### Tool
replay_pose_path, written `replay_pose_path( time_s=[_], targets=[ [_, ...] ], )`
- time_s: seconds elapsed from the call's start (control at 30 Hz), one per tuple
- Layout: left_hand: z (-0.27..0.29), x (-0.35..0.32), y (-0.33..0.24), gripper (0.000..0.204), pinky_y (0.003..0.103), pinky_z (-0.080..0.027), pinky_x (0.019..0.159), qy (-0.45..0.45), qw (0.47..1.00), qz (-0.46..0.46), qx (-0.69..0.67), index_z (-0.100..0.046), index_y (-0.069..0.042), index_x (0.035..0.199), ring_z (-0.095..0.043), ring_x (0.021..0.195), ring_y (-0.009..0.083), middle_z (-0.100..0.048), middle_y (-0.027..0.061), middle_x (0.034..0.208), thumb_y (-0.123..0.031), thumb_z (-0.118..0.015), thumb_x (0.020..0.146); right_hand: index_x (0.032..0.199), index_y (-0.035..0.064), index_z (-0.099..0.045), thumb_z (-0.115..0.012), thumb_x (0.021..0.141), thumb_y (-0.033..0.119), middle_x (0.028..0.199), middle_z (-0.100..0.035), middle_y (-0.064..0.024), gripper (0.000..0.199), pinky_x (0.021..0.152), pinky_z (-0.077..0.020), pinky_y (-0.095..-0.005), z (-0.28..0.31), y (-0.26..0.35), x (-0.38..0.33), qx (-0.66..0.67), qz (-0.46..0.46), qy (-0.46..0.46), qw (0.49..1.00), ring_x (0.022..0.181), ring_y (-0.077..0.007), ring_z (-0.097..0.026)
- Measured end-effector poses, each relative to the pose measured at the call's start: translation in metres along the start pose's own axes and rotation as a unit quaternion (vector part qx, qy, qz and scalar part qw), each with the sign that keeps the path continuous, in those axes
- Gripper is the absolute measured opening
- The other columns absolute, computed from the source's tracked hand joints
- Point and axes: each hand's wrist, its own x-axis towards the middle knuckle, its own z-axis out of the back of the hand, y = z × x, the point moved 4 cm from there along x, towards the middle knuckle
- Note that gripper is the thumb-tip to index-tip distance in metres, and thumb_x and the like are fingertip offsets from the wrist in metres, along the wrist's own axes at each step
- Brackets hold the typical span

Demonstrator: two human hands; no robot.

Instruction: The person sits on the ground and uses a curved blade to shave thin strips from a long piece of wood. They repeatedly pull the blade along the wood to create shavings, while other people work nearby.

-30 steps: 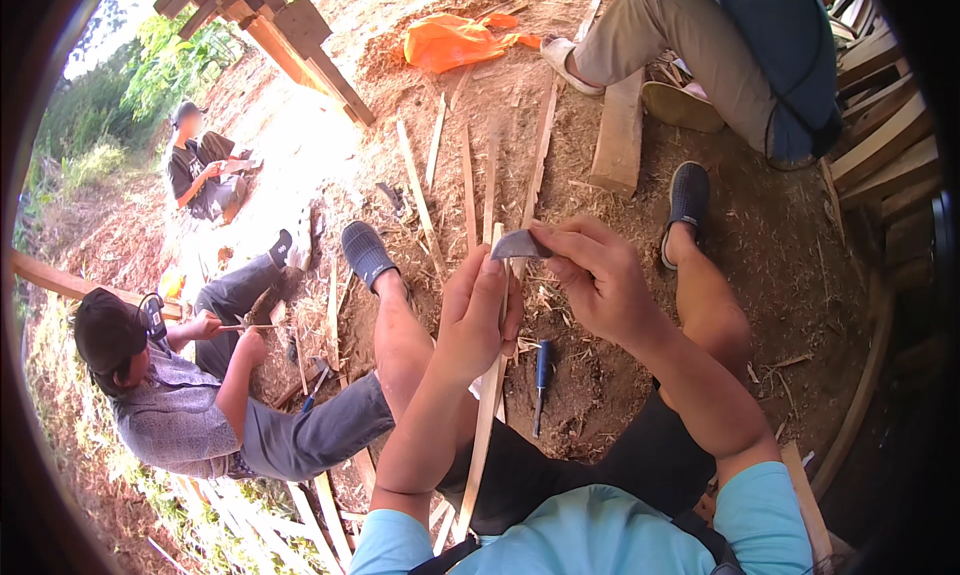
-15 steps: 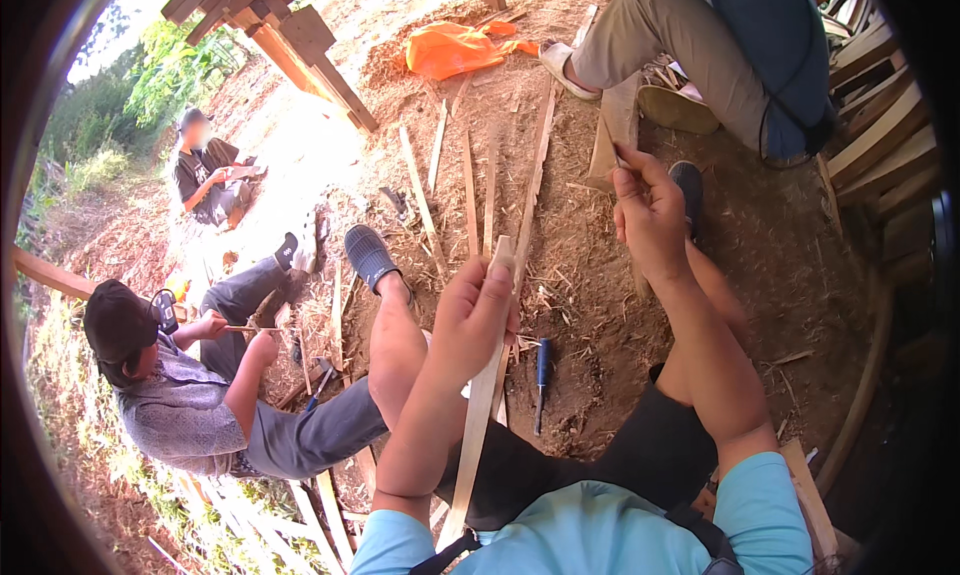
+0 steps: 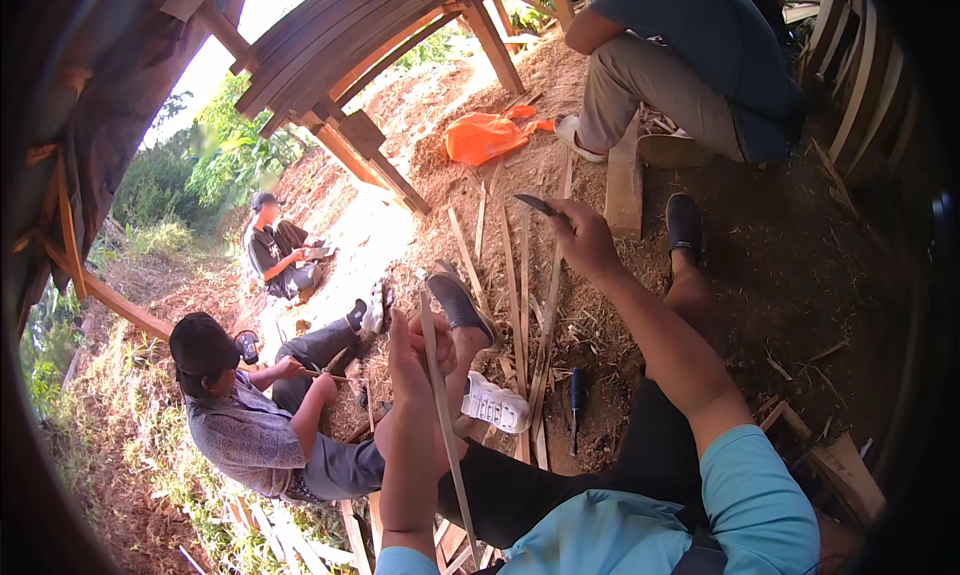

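Observation:
My left hand [image 3: 408,360] grips a long thin wooden strip [image 3: 447,425] between thumb and fingers. The strip stands nearly upright, narrow edge toward me, its lower end running down past my left forearm. Up and to the right, my right hand [image 3: 588,243] is closed on a knife; its dark blade [image 3: 535,205] points left, apart from the strip. The knife's handle is mostly hidden in my fingers. Below the right hand, a blue-handled tool [image 3: 576,395] with a thin metal shaft lies on the dirt.
Several wooden strips [image 3: 524,295] lie on the shaving-strewn ground ahead. To the left, a seated co-worker [image 3: 240,415] holds a thin stick; another person [image 3: 280,250] sits farther back. A third person [image 3: 680,85] sits upper right, near a wood block [image 3: 625,185] and an orange bag [image 3: 485,138].
My view has shifted up and left. My right hand has swung the knife out so its blade shows, pointing left. The strip in my left hand has turned from broad face to edge.

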Motion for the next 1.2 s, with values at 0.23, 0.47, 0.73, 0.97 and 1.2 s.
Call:
replay_pose_path(
  time_s=[0.23,0.47,0.73,0.97,1.2],
  targets=[
    [-0.014,-0.029,-0.009,0.046,0.021,-0.025,0.039,0.027,0.994,-0.088,0.050,-0.051,-0.007,0.080,-0.031,0.043,0.0059,-0.033,-0.0039,0.054,-0.049,-0.040,0.097,0.107,0.0029,-0.064,-0.059,0.085,0.013,0.096,-0.064,-0.0190,0.025,0.079,-0.0495,-0.0431,0.017,-0.015,-0.015,-0.073,0.027,-0.016,0.997,0.090,-0.0353,-0.063],
    [-0.009,-0.052,-0.016,0.023,0.019,-0.026,0.040,0.022,0.988,-0.114,0.106,-0.054,-0.007,0.089,-0.032,0.045,0.0038,-0.038,-0.0043,0.059,-0.028,-0.050,0.095,0.107,0.0037,-0.064,-0.061,0.085,0.014,0.097,-0.065,-0.0194,0.025,0.079,-0.0494,-0.0422,0.025,-0.020,-0.029,-0.121,0.032,-0.017,0.992,0.090,-0.0355,-0.063],
    [-0.025,-0.074,-0.026,0.041,0.018,-0.033,0.044,0.070,0.992,-0.034,0.098,-0.059,-0.001,0.107,-0.043,0.050,0.0052,-0.049,-0.0018,0.063,-0.036,-0.038,0.102,0.112,0.0036,-0.062,-0.060,0.089,0.016,0.090,-0.065,-0.0120,0.026,0.061,-0.0492,-0.0330,0.042,-0.029,-0.032,-0.062,-0.043,0.005,0.997,0.071,-0.0216,-0.063],
    [-0.037,-0.039,-0.031,0.036,0.020,-0.029,0.035,0.115,0.992,-0.015,-0.052,-0.058,-0.001,0.096,-0.039,0.038,0.0081,-0.047,0.0012,0.058,-0.032,-0.041,0.101,0.119,0.0047,-0.056,-0.055,0.095,0.016,0.090,-0.058,-0.0025,0.027,0.040,-0.0373,-0.0207,0.091,0.053,-0.026,0.096,-0.203,0.029,0.974,0.050,-0.0048,-0.050],
    [-0.119,0.006,-0.045,0.032,0.021,-0.038,0.038,0.232,0.972,0.013,-0.026,-0.057,-0.004,0.095,-0.046,0.039,0.0113,-0.053,0.0037,0.060,-0.031,-0.041,0.101,0.121,0.0037,-0.054,-0.054,0.095,0.013,0.093,-0.059,-0.0041,0.028,0.047,-0.0416,-0.0190,0.119,0.170,0.044,-0.019,-0.044,0.143,0.989,0.055,-0.0044,-0.052]
  ],
)
